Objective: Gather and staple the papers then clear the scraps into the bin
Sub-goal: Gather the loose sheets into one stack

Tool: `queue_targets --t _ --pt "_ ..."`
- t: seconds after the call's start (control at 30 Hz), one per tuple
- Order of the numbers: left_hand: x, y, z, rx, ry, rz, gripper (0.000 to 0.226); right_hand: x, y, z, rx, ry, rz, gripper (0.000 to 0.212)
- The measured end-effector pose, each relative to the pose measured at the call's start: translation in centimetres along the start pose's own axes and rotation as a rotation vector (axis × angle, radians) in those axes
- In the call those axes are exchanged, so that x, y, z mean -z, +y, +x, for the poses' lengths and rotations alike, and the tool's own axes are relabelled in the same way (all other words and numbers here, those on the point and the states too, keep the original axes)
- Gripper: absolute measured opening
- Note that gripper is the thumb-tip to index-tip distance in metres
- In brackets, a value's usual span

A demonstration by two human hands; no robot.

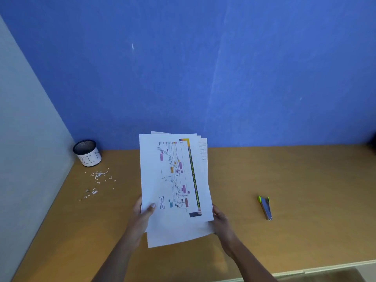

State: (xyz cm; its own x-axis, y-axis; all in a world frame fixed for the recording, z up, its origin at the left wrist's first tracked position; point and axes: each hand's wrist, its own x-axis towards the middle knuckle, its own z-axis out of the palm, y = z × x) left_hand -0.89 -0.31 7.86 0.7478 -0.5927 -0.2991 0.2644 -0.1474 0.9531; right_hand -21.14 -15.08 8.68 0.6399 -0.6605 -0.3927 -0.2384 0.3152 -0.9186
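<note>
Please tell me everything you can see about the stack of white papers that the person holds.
The stack of white printed paper sheets is held above the brown wooden desk, sheets not aligned, their edges fanning out at top and bottom. The front sheet shows a sideways line chart with coloured blocks. The left hand grips the lower left edge, thumb on the front; the right hand holds the lower right edge.

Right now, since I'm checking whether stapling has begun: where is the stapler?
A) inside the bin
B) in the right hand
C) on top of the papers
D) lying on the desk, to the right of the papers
D: the stapler lies alone on the desk, to the right of the papers, which the left hand and the right hand both hold near their lower corners.
</note>
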Motion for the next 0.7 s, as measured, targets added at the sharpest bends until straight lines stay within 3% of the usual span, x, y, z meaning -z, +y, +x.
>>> queue_targets --t 0.07,0.2,0.33,0.53,0.67,0.7 --pt "0.0 0.0 0.2 -0.010 -0.003 -0.001 0.042 0.4 -0.2 0.2 -0.036 -0.027 0.000 0.029" --pt "-0.4 0.1 0.0 -0.015 -0.022 -0.027 0.038 1.2 -1.3 0.6 -0.092 -0.024 0.059 0.050" --pt "-1.0 0.1 -0.3 -0.015 -0.048 -0.023 0.033 1.3 -3.0 1.1 0.052 -0.073 0.067 0.036" --pt "-1.7 0.5 0.1 -0.005 -0.047 0.025 0.024 0.6 -2.2 2.9 0.131 0.084 -0.037 0.024" --pt "-2.3 2.8 0.0 -0.069 -0.012 0.065 0.014 0.0 -1.4 3.3 0.154 0.065 -0.013 0.029" --pt "-2.5 3.2 -0.2 -0.092 0.009 0.060 0.020 -0.2 -1.5 3.1 0.161 0.056 0.000 0.031"
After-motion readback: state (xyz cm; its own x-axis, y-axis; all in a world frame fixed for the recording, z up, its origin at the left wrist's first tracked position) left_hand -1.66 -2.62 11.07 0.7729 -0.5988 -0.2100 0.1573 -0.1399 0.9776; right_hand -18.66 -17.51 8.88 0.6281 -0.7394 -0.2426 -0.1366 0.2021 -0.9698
